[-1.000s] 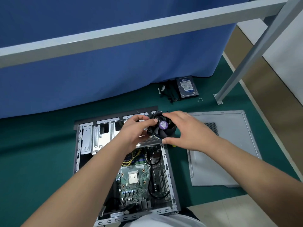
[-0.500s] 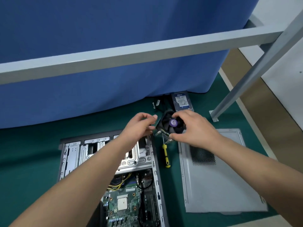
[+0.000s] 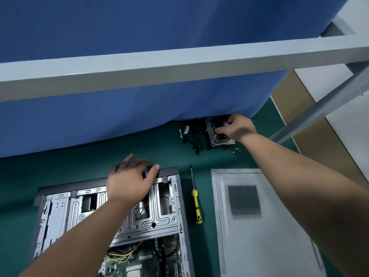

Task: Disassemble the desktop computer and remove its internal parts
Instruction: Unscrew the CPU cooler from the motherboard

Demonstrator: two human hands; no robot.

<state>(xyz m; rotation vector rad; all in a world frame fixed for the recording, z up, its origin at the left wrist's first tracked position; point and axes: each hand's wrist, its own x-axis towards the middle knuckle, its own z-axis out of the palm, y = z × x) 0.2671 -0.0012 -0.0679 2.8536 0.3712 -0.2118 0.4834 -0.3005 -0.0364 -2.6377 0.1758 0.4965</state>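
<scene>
The right hand (image 3: 238,127) reaches to the far side of the green mat, its fingers curled around the black cooler fan (image 3: 219,124), which sits on or just above the hard drive (image 3: 218,139) by the hem of the blue curtain (image 3: 139,96). Whether the fan already rests there or hangs in the grip cannot be told, since the hand hides most of it.

The fan is probably light for its bulk, a stiff plastic frame over finned metal. It is best held by the frame's edges, as the blades look thin and the fins could nick a finger.

Left of the drive lies a loose heap of black cables (image 3: 194,136), soft and tangled, and a few small screws (image 3: 236,150) sit just right of it.

The left hand (image 3: 129,180) is spread flat, fingers relaxed, pressing on the far rim of the computer case (image 3: 60,216), a box of stamped, ribbed sheet steel. Inside, at the near edge, the motherboard (image 3: 139,264) shows with yellow wires.

Between the case and the flat grey side panel (image 3: 259,236) with its perforated vent lies a yellow-handled screwdriver (image 3: 195,202).
</scene>
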